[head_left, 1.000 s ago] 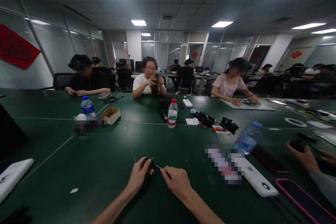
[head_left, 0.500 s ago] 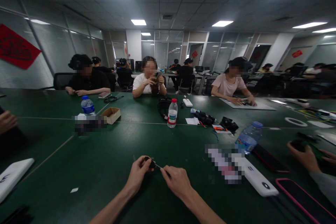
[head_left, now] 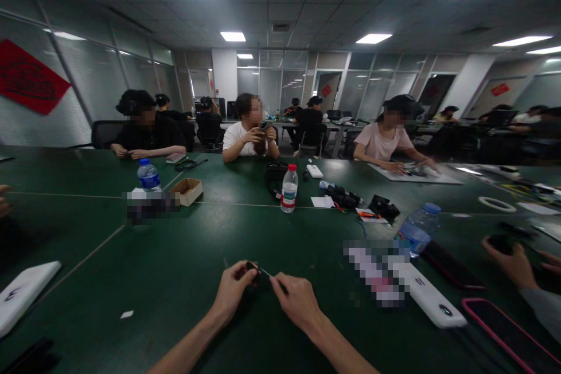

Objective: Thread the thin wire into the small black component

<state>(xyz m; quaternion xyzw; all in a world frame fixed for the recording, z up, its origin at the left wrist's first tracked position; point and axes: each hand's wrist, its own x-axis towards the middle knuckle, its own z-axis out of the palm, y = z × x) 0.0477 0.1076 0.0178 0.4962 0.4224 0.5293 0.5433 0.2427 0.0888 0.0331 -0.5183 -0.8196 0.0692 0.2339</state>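
My left hand (head_left: 231, 289) is closed, pinching a small dark piece (head_left: 252, 267) between thumb and fingers above the green table (head_left: 175, 280). From the closed fingers of my right hand (head_left: 297, 299), a thin, light-coloured rod-like tool (head_left: 265, 273) points left towards that piece. Whether its tip touches the piece is too small to make out. Both hands are near the table's front middle, a short gap between them. A white scrap of paper (head_left: 127, 314) lies to the left of my left forearm.
A red-capped bottle (head_left: 288, 190) stands ahead, and a small cardboard box (head_left: 187, 191) lies left of it. On the right are a large blue-capped bottle (head_left: 418, 231), a white power bank (head_left: 432, 298) and a pink-edged phone (head_left: 511, 330). A co-worker's hands (head_left: 511, 263) are further right.
My hands stay in nearly the same place, with the dark piece slightly turned in my left fingers. The person opposite has turned their head. The view has shifted a little.
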